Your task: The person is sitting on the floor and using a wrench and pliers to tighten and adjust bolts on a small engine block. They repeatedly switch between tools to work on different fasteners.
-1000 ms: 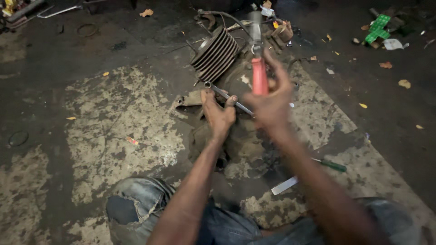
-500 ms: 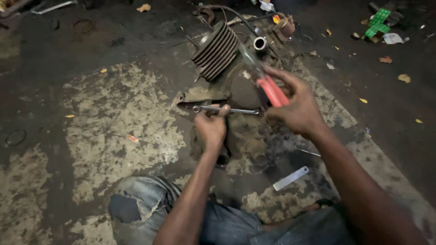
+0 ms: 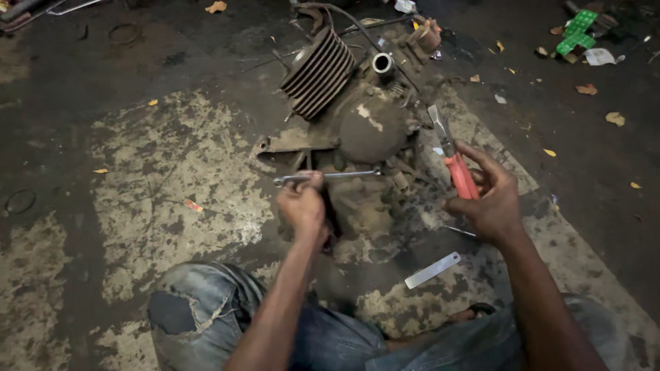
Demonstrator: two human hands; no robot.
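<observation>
A grimy small engine (image 3: 364,124) with a finned cylinder (image 3: 317,72) lies on the stained concrete floor in front of me. My left hand (image 3: 302,206) grips a slim metal wrench (image 3: 344,175) that lies across the engine's lower case. To the right of the engine, my right hand (image 3: 489,196) holds pliers with red handles (image 3: 455,165), jaws pointing up and away from me.
A flat metal strip (image 3: 432,270) lies on the floor near my right knee. Green packaging (image 3: 576,31) and scraps sit at the far right. Dry leaves dot the dark floor. A ring (image 3: 20,201) lies at the left edge. My jeans-clad knees fill the bottom.
My right hand with the red-handled pliers has dropped from above the engine to its right side. My left hand has stayed on the wrench. The view has shifted, showing the whole engine.
</observation>
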